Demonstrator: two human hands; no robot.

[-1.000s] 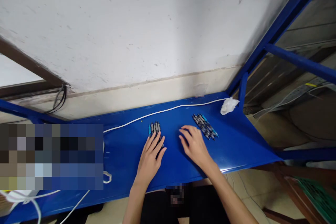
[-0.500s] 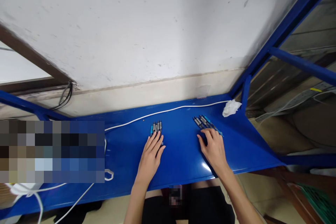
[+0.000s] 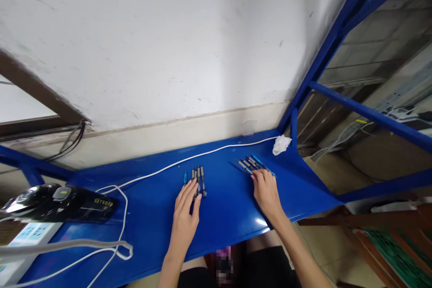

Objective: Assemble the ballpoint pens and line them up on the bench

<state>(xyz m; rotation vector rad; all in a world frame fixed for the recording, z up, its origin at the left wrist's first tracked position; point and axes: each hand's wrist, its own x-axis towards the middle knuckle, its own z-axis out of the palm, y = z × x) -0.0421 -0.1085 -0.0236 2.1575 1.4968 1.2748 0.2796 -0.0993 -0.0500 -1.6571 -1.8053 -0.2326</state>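
My left hand (image 3: 186, 209) lies with fingers stretched over a group of pens (image 3: 199, 173) on the blue table. These are several grey-and-black pens, plus a bright blue pen (image 3: 185, 177) a little apart on the left. Further right, my right hand (image 3: 268, 193) has its thumb and fingers pinched on a grey-and-black pen (image 3: 242, 164). This pen slants up to the left, with a shadow beside it. Other grey-and-black pens (image 3: 251, 161) and another bright blue pen (image 3: 259, 159) lie just beyond those fingers, partly hidden by them.
A white cable (image 3: 202, 151) runs along the back of the table (image 3: 222, 207) to a crumpled white tissue (image 3: 281, 144). On the left lie a black bottle (image 3: 84, 204), a white power strip (image 3: 33, 238) and looped cables. Blue frame posts (image 3: 324, 49) rise at the right.
The left group of pens has spread apart, with the blue pen now separate. My right hand's fingers have closed on one pen, which angles away from its group. The camera view has shifted.
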